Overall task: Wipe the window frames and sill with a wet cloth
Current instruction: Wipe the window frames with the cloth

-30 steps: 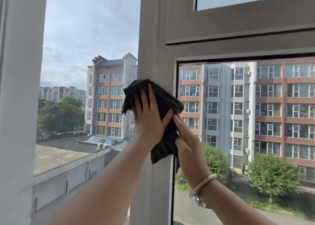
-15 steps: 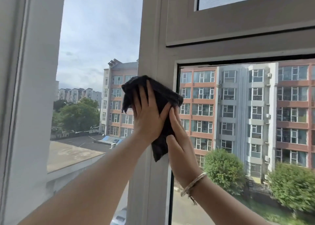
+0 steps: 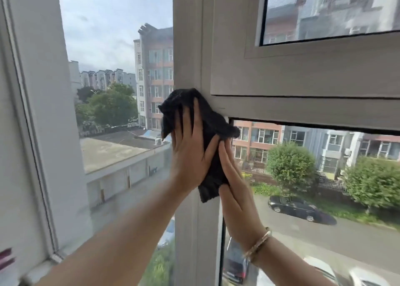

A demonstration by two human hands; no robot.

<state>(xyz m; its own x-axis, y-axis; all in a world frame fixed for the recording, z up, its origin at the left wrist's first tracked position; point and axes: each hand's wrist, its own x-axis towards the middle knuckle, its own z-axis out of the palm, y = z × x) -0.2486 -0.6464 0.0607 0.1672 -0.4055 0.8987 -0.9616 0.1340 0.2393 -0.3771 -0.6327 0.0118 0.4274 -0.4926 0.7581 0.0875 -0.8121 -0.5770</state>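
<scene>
A black cloth (image 3: 214, 127) lies flat against the grey vertical window frame post (image 3: 188, 36), just below where the horizontal frame bar (image 3: 303, 110) joins it. My left hand (image 3: 190, 153) presses the cloth onto the post with straight fingers pointing up. My right hand (image 3: 236, 192) lies flat against the cloth's right edge and lower corner, fingers straight, a bracelet on its wrist. Part of the cloth is hidden under both hands.
A white wall or frame edge (image 3: 41, 112) stands at the left, with a bit of sill (image 3: 43, 268) at the bottom left corner. An upper sash (image 3: 324, 73) sits at the top right. Glass panes show buildings, trees and parked cars outside.
The view has tilted down and shifted. Both hands have kept pressing the cloth on the post, which now sits closer to the horizontal bar.
</scene>
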